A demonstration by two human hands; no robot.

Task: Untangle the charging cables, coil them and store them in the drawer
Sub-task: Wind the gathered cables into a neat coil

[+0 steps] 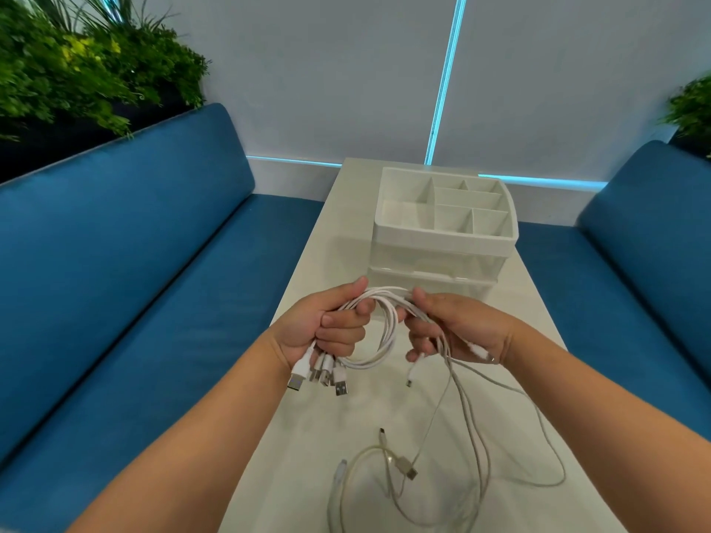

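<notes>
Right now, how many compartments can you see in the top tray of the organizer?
6 in the top tray: far left, near left, two small at the back, middle right, near right. One more near-centre makes 7.

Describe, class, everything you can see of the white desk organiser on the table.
The organiser is white plastic, standing upright at the far end of the white table, beyond both hands. Its open top tray is split by dividers into several empty compartments. Below sit translucent drawer fronts, the lower one jutting slightly forward. Nothing touches it except the table.
</notes>
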